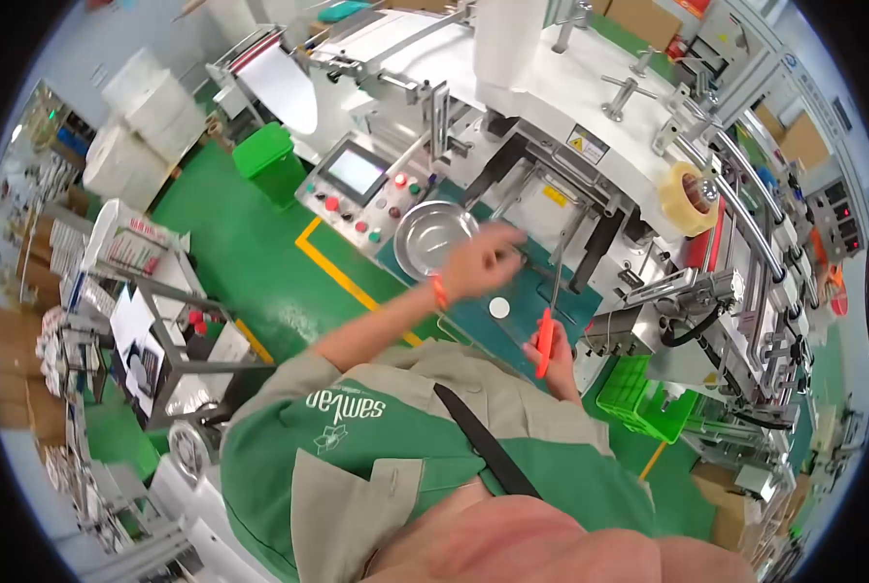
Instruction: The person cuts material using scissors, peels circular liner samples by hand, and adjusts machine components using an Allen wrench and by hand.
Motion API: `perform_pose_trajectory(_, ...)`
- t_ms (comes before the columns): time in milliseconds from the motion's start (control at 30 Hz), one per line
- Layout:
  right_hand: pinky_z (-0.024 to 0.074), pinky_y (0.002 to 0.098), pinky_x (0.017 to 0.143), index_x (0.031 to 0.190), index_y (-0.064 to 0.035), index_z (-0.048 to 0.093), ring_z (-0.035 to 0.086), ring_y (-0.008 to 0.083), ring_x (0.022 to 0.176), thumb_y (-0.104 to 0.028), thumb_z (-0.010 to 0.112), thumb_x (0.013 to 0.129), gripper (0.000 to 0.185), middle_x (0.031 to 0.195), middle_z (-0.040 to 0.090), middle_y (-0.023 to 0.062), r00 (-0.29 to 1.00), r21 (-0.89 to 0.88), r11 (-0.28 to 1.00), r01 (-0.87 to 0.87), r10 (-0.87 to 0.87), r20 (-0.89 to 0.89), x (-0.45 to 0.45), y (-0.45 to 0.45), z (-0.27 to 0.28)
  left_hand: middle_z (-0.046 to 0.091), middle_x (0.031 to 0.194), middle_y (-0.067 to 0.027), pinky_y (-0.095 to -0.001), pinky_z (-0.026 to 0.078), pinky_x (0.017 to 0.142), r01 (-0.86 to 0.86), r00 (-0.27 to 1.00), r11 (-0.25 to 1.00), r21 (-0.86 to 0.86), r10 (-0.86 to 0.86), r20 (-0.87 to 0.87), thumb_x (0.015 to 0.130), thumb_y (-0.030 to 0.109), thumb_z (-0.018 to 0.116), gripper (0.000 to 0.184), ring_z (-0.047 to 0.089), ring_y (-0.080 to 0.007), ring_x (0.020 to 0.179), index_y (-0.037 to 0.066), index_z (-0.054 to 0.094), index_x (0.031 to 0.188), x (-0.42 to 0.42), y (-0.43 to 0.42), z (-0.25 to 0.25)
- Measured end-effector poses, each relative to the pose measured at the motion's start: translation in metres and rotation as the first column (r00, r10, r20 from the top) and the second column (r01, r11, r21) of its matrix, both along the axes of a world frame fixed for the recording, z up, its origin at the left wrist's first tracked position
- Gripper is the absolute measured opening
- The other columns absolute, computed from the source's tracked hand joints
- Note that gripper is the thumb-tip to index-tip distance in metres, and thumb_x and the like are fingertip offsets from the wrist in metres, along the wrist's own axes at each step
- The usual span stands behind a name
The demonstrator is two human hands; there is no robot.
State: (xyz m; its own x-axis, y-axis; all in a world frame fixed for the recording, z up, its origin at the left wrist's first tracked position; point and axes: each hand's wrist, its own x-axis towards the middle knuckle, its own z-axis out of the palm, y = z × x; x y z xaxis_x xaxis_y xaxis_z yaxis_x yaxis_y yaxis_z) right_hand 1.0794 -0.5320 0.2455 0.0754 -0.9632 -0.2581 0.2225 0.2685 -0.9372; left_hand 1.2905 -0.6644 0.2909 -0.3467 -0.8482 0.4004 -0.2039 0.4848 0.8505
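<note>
My left hand (478, 262), with an orange band at the wrist, hovers beside the round metal bowl (417, 255) in front of the machine. Its fingers are a little blurred, bent and apart, and I make out nothing between them. My right hand (558, 367) is closed around a red-orange handled tool (546, 342), whose exact kind is unclear. A thin metal rod shows just beyond the handle; whether it belongs to the tool I cannot tell. Between my hands a small white disc (499, 308) lies on the dark green work surface (493, 335).
A control panel with a screen (357, 173) and buttons stands left of the bowl. The white machine (541, 126) fills the far side, with a tape roll (689, 198) at its right. A green bin (267, 163), green crate (638, 398) and cart (177, 335) stand around.
</note>
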Motion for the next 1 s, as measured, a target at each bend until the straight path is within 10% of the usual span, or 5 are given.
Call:
perform_pose_trajectory(100,0.0368,0.0197,0.058,0.108,-0.0064,0.044,0.045,0.0065,0.067,-0.005,0.069,0.073,0.044,0.078,0.044,-0.0017,0.993,-0.031,0.995,0.097,-0.099,-0.071,0.012,-0.002,0.018,0.057,0.097,-0.0076,-0.0251,0.043,0.072,-0.411,0.911,0.715,-0.565,0.342,-0.23,0.082,0.011,0.061,0.027,0.054,-0.0126,0.082,0.003,0.054,0.107,0.075,-0.128,0.087)
perform_pose_trajectory(300,0.035,0.0236,0.051,0.11,-0.0085,0.043,0.044,0.0106,0.059,-0.048,0.065,0.075,0.057,0.078,0.045,0.0007,0.976,-0.193,0.97,0.145,-0.109,0.187,0.066,-0.033,0.042,0.056,0.101,-0.0048,-0.0288,0.039,0.083,-0.078,0.894,0.996,-0.041,0.052,-0.445,0.094,0.036,0.041,0.038,0.051,-0.0119,0.092,0.003,0.052,0.111,0.082,-0.389,0.172)
perform_pose_trajectory(500,0.0362,0.0235,0.053,0.109,-0.0048,0.045,0.046,0.0112,0.058,-0.076,0.057,0.064,0.085,0.071,0.047,0.0011,0.983,-0.239,0.962,0.135,-0.099,0.156,0.133,-0.084,0.079,0.06,0.109,-0.0061,-0.0269,0.043,0.087,0.658,0.672,0.74,0.141,-0.493,-0.552,0.095,0.046,0.033,0.054,0.055,-0.0163,0.099,0.001,0.052,0.118,0.01,-0.469,0.173)
perform_pose_trajectory(800,0.0355,0.0228,0.052,0.111,-0.0037,0.043,0.045,0.011,0.059,-0.061,0.055,0.078,0.067,0.074,0.047,0.0036,0.98,-0.23,0.967,0.109,-0.066,0.189,0.197,-0.168,0.101,0.061,0.095,-0.0023,-0.0276,0.046,0.075,0.394,0.803,0.902,0.177,-0.244,-0.544,0.087,0.036,0.056,0.035,0.058,-0.0112,0.082,0.007,0.059,0.107,0.117,-0.421,0.152)
perform_pose_trajectory(1000,0.032,0.0208,0.054,0.114,-0.0033,0.041,0.04,0.0088,0.059,-0.044,0.051,0.085,0.051,0.073,0.045,0.0026,0.922,-0.193,0.962,-0.191,0.243,0.3,0.231,-0.207,0.096,0.062,0.104,-0.007,-0.0307,0.046,0.083,0.358,0.93,0.934,-0.005,-0.357,0.091,0.081,0.029,0.065,0.04,0.058,-0.0156,0.095,0.004,0.057,0.11,0.109,-0.421,0.112)
